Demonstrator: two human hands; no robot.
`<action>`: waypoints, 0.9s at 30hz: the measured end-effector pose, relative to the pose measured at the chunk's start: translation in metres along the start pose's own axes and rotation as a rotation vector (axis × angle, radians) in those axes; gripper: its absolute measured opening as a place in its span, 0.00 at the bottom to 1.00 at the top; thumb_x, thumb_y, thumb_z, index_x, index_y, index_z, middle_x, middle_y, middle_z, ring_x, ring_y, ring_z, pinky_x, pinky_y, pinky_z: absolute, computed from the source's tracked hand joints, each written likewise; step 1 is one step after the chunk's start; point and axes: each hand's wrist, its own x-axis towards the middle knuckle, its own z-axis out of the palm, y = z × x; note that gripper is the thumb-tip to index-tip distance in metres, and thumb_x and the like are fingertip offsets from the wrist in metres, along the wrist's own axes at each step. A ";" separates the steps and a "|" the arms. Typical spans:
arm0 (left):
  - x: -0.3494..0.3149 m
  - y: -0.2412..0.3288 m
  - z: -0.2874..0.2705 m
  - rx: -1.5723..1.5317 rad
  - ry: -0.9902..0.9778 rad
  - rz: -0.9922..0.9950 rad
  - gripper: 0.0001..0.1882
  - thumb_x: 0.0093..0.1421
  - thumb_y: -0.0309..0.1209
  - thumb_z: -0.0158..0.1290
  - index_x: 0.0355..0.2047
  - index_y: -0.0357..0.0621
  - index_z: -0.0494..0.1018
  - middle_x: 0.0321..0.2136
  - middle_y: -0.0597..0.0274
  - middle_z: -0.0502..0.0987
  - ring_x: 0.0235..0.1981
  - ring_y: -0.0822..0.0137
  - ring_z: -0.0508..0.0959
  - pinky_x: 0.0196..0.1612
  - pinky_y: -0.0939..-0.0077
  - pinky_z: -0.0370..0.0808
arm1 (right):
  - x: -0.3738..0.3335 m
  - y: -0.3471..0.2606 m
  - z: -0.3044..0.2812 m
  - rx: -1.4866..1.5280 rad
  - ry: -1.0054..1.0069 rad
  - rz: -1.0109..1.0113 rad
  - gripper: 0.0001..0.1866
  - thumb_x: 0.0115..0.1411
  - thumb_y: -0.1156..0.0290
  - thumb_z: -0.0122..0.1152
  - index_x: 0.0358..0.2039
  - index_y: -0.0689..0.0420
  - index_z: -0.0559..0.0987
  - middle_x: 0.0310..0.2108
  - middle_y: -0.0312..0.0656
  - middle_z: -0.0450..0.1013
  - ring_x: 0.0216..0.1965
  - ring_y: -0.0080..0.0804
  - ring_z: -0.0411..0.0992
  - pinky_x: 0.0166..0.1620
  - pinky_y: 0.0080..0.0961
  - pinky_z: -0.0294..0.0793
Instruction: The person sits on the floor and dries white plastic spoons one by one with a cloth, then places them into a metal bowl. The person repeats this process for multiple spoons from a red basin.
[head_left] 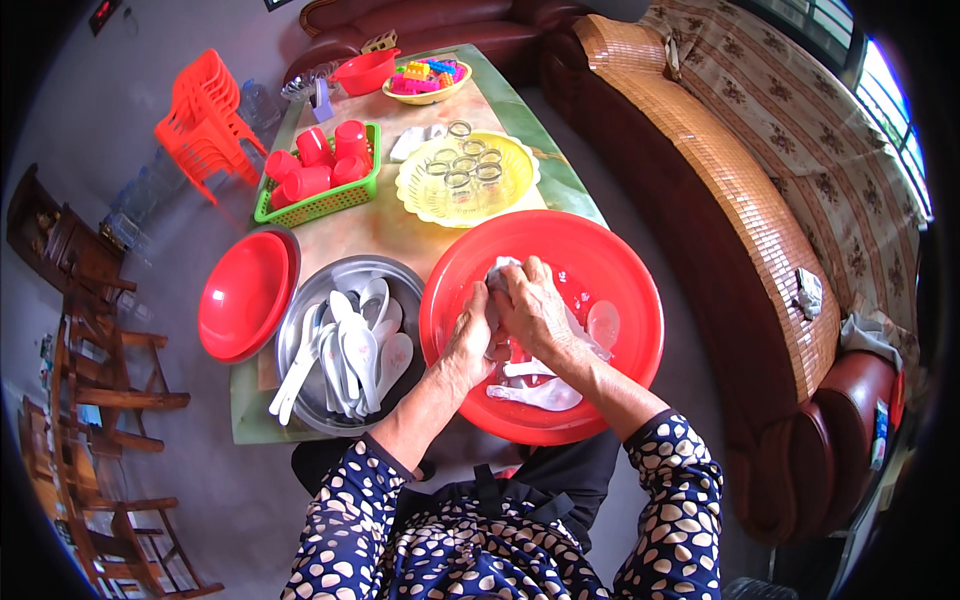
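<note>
My left hand [472, 335] and my right hand [535, 308] meet over the large red plastic basin [640, 340]. A bunched white cloth [503, 268] shows at the far side of my fingers, with my right hand closed on it. The fingers of my left hand curl in against the right; what they grip is hidden. Below my hands, white soup spoons [540, 394] lie in the basin, and a paler spoon [603, 325] rests at its right side. To the left, a grey metal basin [290, 290] holds a heap of white soup spoons [358, 345].
Red plastic basins [240, 300] lean at the table's left edge. Beyond stand a green basket [372, 165] of red cups, a yellow scalloped tray [415, 200] with several glasses, and a bowl [430, 98] of colourful blocks. A long sofa [680, 190] runs along the right.
</note>
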 end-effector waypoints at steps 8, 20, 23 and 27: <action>0.002 -0.001 -0.005 0.114 -0.012 -0.092 0.32 0.55 0.67 0.33 0.40 0.55 0.68 0.27 0.70 0.72 0.21 0.78 0.70 0.15 0.86 0.62 | -0.003 -0.006 -0.033 0.215 -0.518 0.007 0.11 0.47 0.74 0.54 0.32 0.62 0.76 0.31 0.54 0.68 0.37 0.48 0.69 0.40 0.39 0.70; -0.011 0.008 0.006 0.031 -0.026 -0.012 0.32 0.52 0.69 0.35 0.36 0.56 0.67 0.19 0.71 0.68 0.16 0.78 0.69 0.14 0.84 0.62 | -0.003 -0.015 -0.013 0.004 -0.014 0.009 0.13 0.46 0.73 0.60 0.35 0.59 0.74 0.33 0.48 0.66 0.39 0.48 0.66 0.39 0.39 0.69; -0.014 0.008 0.011 0.025 0.025 -0.001 0.31 0.55 0.66 0.35 0.40 0.54 0.67 0.27 0.69 0.74 0.21 0.74 0.74 0.19 0.81 0.73 | -0.010 -0.011 -0.016 0.071 -0.190 -0.046 0.12 0.47 0.72 0.60 0.35 0.59 0.75 0.33 0.50 0.66 0.38 0.50 0.67 0.39 0.39 0.70; 0.001 -0.003 -0.009 0.194 -0.023 0.048 0.22 0.59 0.54 0.41 0.42 0.51 0.66 0.26 0.68 0.73 0.22 0.74 0.73 0.14 0.82 0.65 | -0.007 -0.005 -0.043 0.275 -0.532 -0.050 0.09 0.48 0.72 0.59 0.31 0.60 0.77 0.30 0.50 0.71 0.31 0.44 0.71 0.36 0.36 0.70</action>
